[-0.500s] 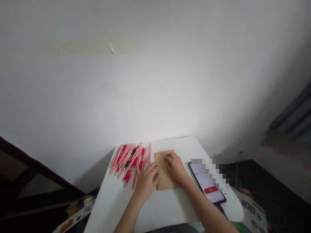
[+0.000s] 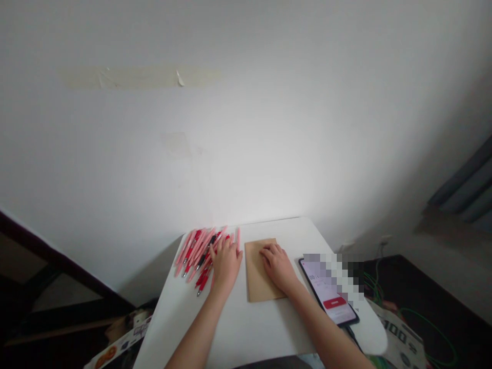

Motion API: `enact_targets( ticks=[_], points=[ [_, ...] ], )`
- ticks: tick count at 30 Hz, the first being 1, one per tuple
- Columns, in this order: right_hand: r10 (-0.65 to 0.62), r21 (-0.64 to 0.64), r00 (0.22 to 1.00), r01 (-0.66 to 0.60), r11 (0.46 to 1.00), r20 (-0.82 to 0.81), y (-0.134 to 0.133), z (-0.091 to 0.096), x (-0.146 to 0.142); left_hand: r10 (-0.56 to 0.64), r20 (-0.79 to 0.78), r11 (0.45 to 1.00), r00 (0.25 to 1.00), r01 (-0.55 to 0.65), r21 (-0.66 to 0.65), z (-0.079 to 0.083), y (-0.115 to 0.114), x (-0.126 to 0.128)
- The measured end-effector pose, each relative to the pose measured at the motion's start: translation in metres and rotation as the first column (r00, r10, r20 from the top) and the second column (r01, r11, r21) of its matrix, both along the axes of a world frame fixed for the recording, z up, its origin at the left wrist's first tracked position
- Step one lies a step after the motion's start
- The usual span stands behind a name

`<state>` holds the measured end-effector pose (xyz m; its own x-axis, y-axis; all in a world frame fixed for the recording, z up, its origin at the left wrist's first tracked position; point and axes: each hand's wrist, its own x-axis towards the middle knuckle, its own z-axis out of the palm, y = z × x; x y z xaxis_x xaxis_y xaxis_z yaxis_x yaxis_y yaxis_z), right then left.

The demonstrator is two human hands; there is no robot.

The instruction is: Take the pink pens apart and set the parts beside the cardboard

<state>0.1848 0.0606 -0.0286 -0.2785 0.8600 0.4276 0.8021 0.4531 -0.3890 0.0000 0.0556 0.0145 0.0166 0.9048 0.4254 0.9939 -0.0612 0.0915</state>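
A loose pile of pens (image 2: pixel 200 248), pink, red and a black one, lies at the left back of the white table (image 2: pixel 238 333). My left hand (image 2: pixel 226 264) is over the pile's right side, fingers stretched out and somewhat apart; they cover some pens, so their contact is partly hidden. A flat brown paper booklet or envelope (image 2: pixel 255 279) lies closed in the middle. On its upper right part rests my right hand (image 2: pixel 277 264), with loosely bent fingers and nothing visible in them.
To the right of the booklet lies a phone (image 2: pixel 326 294) with a lit screen and a cable at its lower end. A white wall (image 2: pixel 246 128) rises behind the table. Green cables (image 2: pixel 374 287) and a printed box or bag (image 2: pixel 402 333) are low at the right.
My left hand has moved up and left, away from the booklet's left edge and onto the pens. My right hand stays on the booklet.
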Motion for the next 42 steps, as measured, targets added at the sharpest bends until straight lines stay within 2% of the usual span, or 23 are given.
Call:
enact_targets(
  ticks=[6,15,20,23,27,31,36,42],
  points=[
    [0.002,0.006,1.000,-0.002,1.000,-0.010,0.000,0.000,0.000,0.039,-0.011,0.999,0.999,-0.039,0.015,-0.010,0.004,-0.001],
    [0.001,-0.008,1.000,-0.001,1.000,-0.022,-0.001,0.002,0.000,0.070,0.022,0.998,0.997,-0.070,0.001,-0.008,0.008,0.000],
    [0.003,-0.013,1.000,-0.003,1.000,-0.024,-0.001,0.001,0.000,0.069,0.085,0.996,0.994,-0.073,0.050,-0.006,0.011,-0.004],
    [0.007,-0.010,0.999,-0.007,1.000,-0.034,-0.001,0.000,0.000,-0.003,0.166,0.993,0.986,-0.017,0.121,-0.007,0.013,-0.006],
    [0.017,-0.002,0.999,-0.017,1.000,-0.051,-0.001,-0.001,0.001,-0.176,0.271,0.966,0.946,0.113,0.231,-0.014,0.007,-0.004],
    [0.021,0.007,0.991,-0.020,1.000,-0.131,-0.002,-0.002,0.002,-0.236,0.259,0.966,0.937,0.198,0.167,-0.023,-0.010,0.005],
    [0.030,0.063,0.971,-0.016,0.998,-0.238,-0.003,-0.002,0.003,-0.181,0.180,0.982,0.967,0.166,0.093,-0.026,-0.025,0.012],
    [0.000,0.077,0.967,0.021,0.997,-0.256,-0.001,-0.002,0.006,-0.161,0.144,0.986,0.976,0.153,0.068,-0.026,-0.029,0.011]
  ],
)
